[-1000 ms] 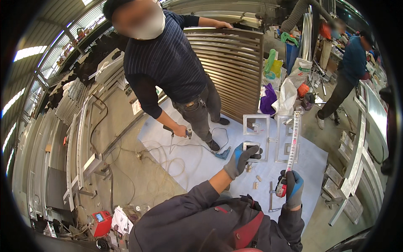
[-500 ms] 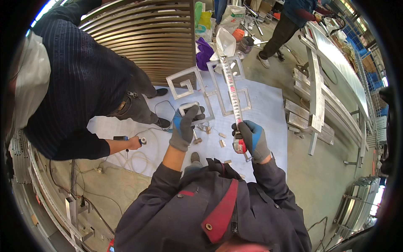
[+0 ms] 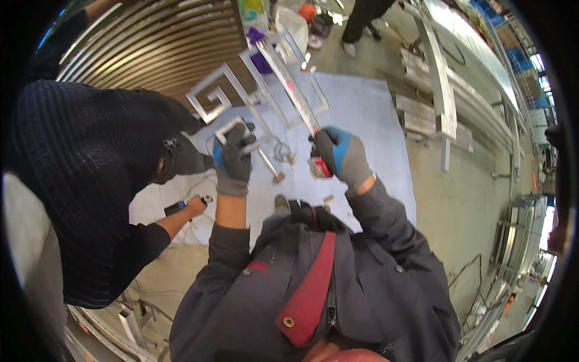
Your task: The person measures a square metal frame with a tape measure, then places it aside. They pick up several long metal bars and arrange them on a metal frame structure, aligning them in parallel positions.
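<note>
My left hand (image 3: 234,158), in a grey glove with a blue patch, is closed around the near end of a silver metal frame (image 3: 253,99) of angular, spiral-like shapes. In my right hand (image 3: 344,155), gloved alike, sits a tape measure (image 3: 319,168) with a red case. Its pale blade (image 3: 292,89) is drawn out away from me and slants left across the far part of the frame. A hammer (image 3: 278,177) shows beside my left hand, below the frame; part of its handle is hidden.
A co-worker at the left holds a dark power tool (image 3: 176,208). White sheeting (image 3: 368,114) covers the floor under the frame. A slatted dark panel (image 3: 163,48) stands at the far left. Metal bars (image 3: 443,90) lie on supports at the right. Another person's legs (image 3: 363,24) show behind.
The frame and both hands have shifted left and upward in the picture as the view moved. The tape blade now slants more to the left. Both hands keep their hold.
</note>
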Demonstrator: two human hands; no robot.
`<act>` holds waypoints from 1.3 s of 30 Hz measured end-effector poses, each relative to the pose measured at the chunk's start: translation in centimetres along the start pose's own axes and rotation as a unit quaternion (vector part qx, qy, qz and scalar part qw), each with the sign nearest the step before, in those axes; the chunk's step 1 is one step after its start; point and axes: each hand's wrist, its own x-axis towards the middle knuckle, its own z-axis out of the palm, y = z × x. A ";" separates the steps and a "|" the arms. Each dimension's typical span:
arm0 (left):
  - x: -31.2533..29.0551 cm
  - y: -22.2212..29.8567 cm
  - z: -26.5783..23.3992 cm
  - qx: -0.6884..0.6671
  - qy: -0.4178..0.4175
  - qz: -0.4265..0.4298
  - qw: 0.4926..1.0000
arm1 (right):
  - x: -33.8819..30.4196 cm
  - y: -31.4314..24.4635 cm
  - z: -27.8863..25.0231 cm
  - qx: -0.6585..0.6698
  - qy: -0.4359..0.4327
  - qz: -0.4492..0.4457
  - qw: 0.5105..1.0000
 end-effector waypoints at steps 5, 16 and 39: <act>0.1 0.2 0.3 -0.003 0.004 0.015 1.000 | 0.4 -0.6 0.1 -0.038 -0.002 -0.009 0.999; 1.5 -0.1 1.2 0.014 -0.007 0.014 1.000 | 1.5 0.2 0.2 -0.047 0.014 0.012 0.999; 2.8 -0.9 0.2 -0.040 -0.016 -0.009 0.999 | 2.7 0.7 0.4 -0.055 0.015 -0.005 0.998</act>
